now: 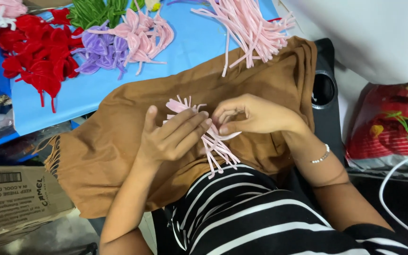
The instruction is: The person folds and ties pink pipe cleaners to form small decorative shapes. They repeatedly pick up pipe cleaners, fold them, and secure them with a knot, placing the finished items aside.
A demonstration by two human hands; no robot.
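Observation:
My left hand (172, 137) and my right hand (251, 115) meet over a bundle of pale pink pipe cleaners (216, 148) held above a brown cloth (119, 137) on my lap. The left hand's fingers lie across the bundle's middle; the right hand pinches it from the right, thumb and fingers closed on the strands. Looped pink ends stick up above the left fingers, and loose straight ends fan down toward my striped black-and-white garment (242, 217). A beaded bracelet (321, 156) sits on my right wrist.
A blue sheet (199, 42) behind carries red (38, 56), purple (100, 49) and pink folded pipe-cleaner shapes (145, 35), green ones (95, 12) and loose straight pink strands (251, 26). A cardboard box (15, 198) lies lower left, a red-and-white bag (393, 127) at right.

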